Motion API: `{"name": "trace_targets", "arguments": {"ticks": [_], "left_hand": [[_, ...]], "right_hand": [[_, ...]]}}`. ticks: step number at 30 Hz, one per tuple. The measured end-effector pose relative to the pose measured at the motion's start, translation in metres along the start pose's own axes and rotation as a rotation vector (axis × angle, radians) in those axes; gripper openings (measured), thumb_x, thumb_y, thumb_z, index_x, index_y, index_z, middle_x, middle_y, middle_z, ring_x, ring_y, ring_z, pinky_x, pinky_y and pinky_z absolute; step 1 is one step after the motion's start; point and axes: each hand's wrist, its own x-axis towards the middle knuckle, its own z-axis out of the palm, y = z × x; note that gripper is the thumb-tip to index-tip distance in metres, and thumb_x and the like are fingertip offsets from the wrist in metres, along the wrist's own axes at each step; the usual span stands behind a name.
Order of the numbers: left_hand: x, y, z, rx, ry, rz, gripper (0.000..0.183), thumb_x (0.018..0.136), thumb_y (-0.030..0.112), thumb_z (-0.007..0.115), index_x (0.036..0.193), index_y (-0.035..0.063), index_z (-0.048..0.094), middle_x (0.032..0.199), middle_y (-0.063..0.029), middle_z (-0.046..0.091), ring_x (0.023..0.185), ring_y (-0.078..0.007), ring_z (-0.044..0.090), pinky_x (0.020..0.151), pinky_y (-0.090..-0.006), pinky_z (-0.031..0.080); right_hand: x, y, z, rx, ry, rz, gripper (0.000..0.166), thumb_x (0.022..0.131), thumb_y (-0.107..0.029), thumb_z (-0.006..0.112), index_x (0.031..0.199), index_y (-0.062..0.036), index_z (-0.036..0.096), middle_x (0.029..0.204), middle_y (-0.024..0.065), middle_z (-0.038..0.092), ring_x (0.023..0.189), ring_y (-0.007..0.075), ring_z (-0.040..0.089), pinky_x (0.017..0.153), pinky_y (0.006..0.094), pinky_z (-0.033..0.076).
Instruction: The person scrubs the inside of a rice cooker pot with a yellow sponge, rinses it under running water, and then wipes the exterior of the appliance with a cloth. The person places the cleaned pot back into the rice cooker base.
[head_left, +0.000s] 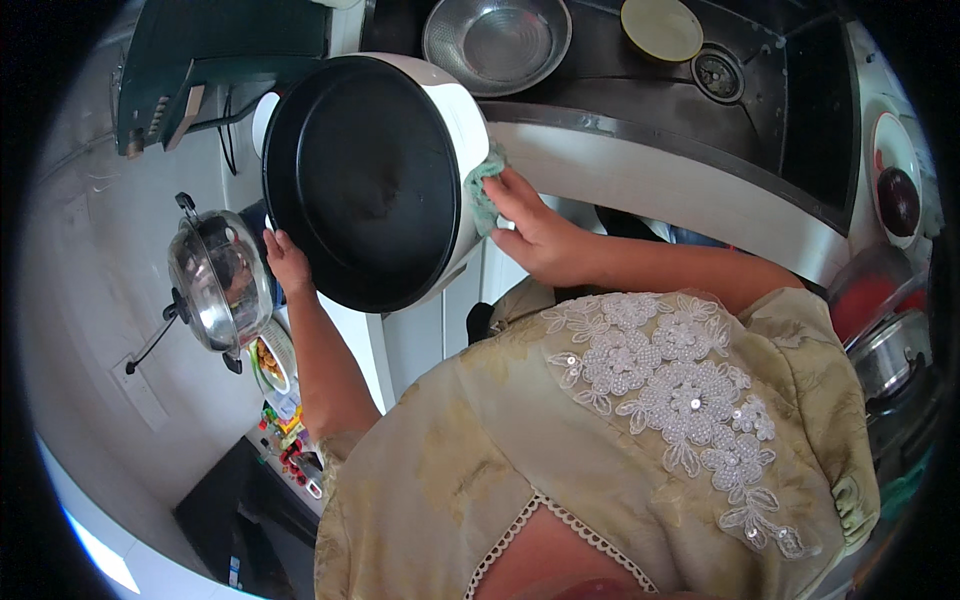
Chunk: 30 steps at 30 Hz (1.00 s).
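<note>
A wide pot (375, 172), white outside with a black inner coating, is tilted so that its hollow inside faces me. My left hand (289, 261) grips it at the lower left, fingertips by the dark rim; part of that grip is hidden. On the opposite side my right hand (541, 238) holds a crumpled green cloth (486, 187) against the white outer wall, just below a white side handle (459, 120). Nothing lies inside the pot.
Beyond the pot, a dark sink (600, 101) holds a metal pan (499, 45) and a pale yellow bowl (661, 28) near the drain (718, 73). A lidded steel pot (217, 281) stands at left, beside a bowl of food (271, 356). An oval dish (896, 180) with an eggplant sits far right.
</note>
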Motion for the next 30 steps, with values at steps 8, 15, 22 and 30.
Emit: {"name": "trace_targets", "arguments": {"ticks": [8,15,22,30], "left_hand": [[-0.003,0.005,0.001,0.103,-0.001,0.043,0.054,0.096,0.036,0.039,0.132,-0.0047,0.04,0.128,-0.0286,0.047,0.119,-0.0417,0.045,0.101,-0.0398,0.035],[0.002,-0.006,0.003,0.16,0.045,0.098,0.055,0.096,0.039,0.036,0.131,-0.0033,0.042,0.119,-0.0332,0.051,0.112,-0.048,0.047,0.095,-0.0469,0.037],[-0.006,0.008,0.002,0.151,0.005,0.099,0.053,0.097,0.037,0.036,0.134,-0.0016,0.038,0.119,-0.0335,0.049,0.111,-0.0473,0.047,0.095,-0.0448,0.038],[-0.013,0.026,-0.001,0.199,-0.029,0.073,0.053,0.098,0.034,0.037,0.139,0.0018,0.031,0.122,-0.0303,0.045,0.112,-0.0434,0.045,0.098,-0.0425,0.035]], "right_hand": [[0.062,0.017,-0.03,0.065,0.213,-0.075,0.041,0.095,-0.019,0.044,0.135,-0.0113,0.042,0.143,0.0189,0.03,0.135,0.0321,0.026,0.108,0.0373,0.025],[0.137,-0.015,-0.06,0.592,0.208,0.216,0.037,0.096,-0.022,0.048,0.131,-0.0086,0.049,0.122,0.0077,0.056,0.108,0.016,0.053,0.093,0.0288,0.04],[0.106,-0.014,-0.068,0.682,0.117,0.254,0.058,0.096,-0.049,0.036,0.134,-0.0069,0.045,0.139,0.0145,0.041,0.13,0.0247,0.032,0.109,0.0389,0.018],[0.114,-0.02,-0.076,0.475,-0.141,0.116,0.076,0.093,-0.062,0.02,0.143,-0.0051,0.029,0.146,0.0106,0.03,0.132,0.0209,0.031,0.109,0.0362,0.024]]}}
